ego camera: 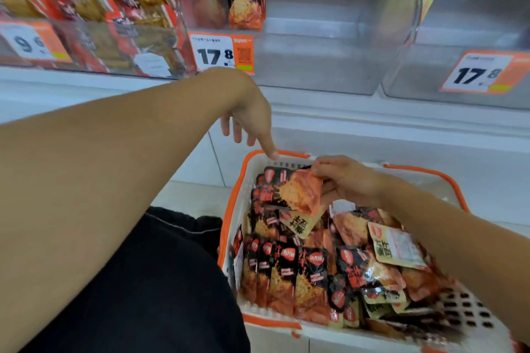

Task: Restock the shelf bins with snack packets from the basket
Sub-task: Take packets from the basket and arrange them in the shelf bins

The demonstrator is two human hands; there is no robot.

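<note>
Your right hand (348, 178) pinches a packet (301, 192) corner (light, crinkly, slippery: hold edges); left hand (249, 120) hangs spread above basket (229, 226).

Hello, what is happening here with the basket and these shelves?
A person is restocking snack packets. The right hand pinches a red packet at the top of the pile in the white and orange basket. The left hand hangs above the basket's far rim, fingers relaxed and holding nothing. On the shelf, the middle clear bin holds only a packet or two standing at its left side, while the bin to the left is full.
</note>
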